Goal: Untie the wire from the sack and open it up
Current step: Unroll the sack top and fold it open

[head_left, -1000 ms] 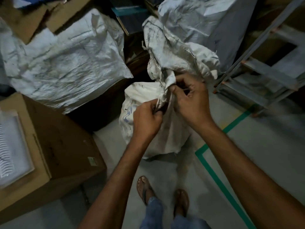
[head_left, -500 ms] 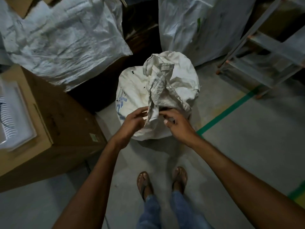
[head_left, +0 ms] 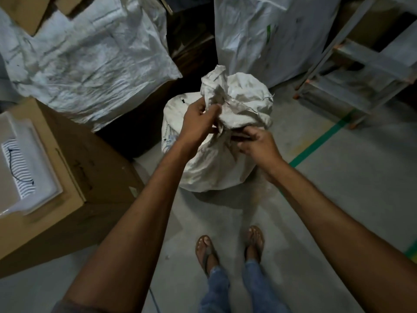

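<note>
On the grey concrete floor, just beyond the person's sandalled feet, stands a white woven sack, its bunched top flopped over toward the far right. Both hands work at the gathered neck, where the cloth is cinched. Left hand is curled, thumb and fingers pinching a fold of the crumpled top on the neck's left side. Right hand is closed low against the neck on its near right, fingers pressed together around something dark there; whether that is the wire cannot be told, since the tie itself is too small and shadowed to make out. To the near left sits a large cardboard box with a white slotted panel lying on top. Farther off, bigger white sacks lean behind, and a metal frame stands at far right beside a green floor line.
</note>
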`<state>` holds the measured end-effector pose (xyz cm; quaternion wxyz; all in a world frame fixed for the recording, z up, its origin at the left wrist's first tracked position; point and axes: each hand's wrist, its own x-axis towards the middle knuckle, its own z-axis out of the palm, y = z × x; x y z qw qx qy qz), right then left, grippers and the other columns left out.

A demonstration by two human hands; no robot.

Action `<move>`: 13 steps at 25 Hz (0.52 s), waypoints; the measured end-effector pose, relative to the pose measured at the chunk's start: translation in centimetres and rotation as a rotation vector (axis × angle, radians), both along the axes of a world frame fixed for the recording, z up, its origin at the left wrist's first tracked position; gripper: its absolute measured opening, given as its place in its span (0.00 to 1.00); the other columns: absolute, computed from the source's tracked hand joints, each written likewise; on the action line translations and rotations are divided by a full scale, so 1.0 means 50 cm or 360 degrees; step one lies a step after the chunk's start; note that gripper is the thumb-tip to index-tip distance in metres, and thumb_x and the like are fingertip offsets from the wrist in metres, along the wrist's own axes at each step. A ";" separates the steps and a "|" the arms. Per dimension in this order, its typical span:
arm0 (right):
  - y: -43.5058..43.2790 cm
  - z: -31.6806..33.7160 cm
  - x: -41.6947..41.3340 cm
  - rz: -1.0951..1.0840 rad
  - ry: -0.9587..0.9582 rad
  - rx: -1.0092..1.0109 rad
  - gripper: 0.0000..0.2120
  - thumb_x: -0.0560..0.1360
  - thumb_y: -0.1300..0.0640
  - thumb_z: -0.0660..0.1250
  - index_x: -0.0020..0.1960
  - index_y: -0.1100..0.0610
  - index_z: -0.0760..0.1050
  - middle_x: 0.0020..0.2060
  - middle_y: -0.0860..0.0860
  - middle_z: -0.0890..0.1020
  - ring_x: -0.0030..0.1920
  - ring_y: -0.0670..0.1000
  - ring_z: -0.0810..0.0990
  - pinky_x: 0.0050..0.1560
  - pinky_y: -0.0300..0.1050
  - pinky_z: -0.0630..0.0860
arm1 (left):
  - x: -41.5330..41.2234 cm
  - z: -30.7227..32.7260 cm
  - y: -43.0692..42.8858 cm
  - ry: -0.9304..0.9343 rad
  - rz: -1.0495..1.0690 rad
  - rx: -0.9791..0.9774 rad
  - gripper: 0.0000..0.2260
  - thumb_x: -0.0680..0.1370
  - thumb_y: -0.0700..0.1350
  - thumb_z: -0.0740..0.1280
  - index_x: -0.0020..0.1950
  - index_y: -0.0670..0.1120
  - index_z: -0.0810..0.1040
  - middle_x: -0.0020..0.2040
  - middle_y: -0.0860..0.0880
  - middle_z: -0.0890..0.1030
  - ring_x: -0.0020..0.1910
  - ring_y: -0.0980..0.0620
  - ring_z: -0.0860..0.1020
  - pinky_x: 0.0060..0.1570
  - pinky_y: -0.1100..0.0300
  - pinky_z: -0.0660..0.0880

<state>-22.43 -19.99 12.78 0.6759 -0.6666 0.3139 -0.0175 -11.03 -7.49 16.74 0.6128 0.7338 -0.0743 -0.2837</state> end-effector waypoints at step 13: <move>0.010 0.093 0.047 -0.0514 0.0193 0.0347 0.06 0.80 0.64 0.65 0.51 0.55 0.80 0.42 0.52 0.84 0.40 0.50 0.83 0.40 0.45 0.82 | -0.010 0.057 0.049 0.0633 -0.0275 0.0053 0.33 0.78 0.73 0.55 0.63 0.48 0.81 0.45 0.44 0.85 0.41 0.49 0.83 0.46 0.54 0.82</move>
